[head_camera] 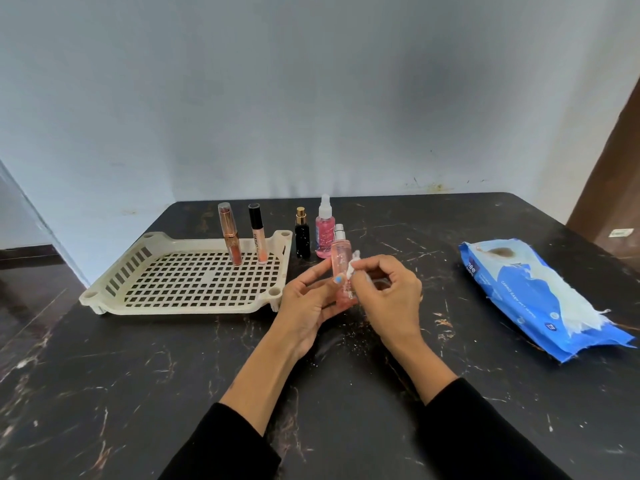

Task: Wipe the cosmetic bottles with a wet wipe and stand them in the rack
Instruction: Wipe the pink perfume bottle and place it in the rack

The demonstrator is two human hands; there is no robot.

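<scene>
Pink spray bottle held upright above the table, long axis vertical, gripped by left hand while right hand pinches wet wipe against it; rack lies leftward, nearer left hand.

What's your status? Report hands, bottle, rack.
Left hand holds pink spray bottle upright; right hand pinches wet wipe against it. Two tubes standing in rack. Nothing in the way.
</scene>
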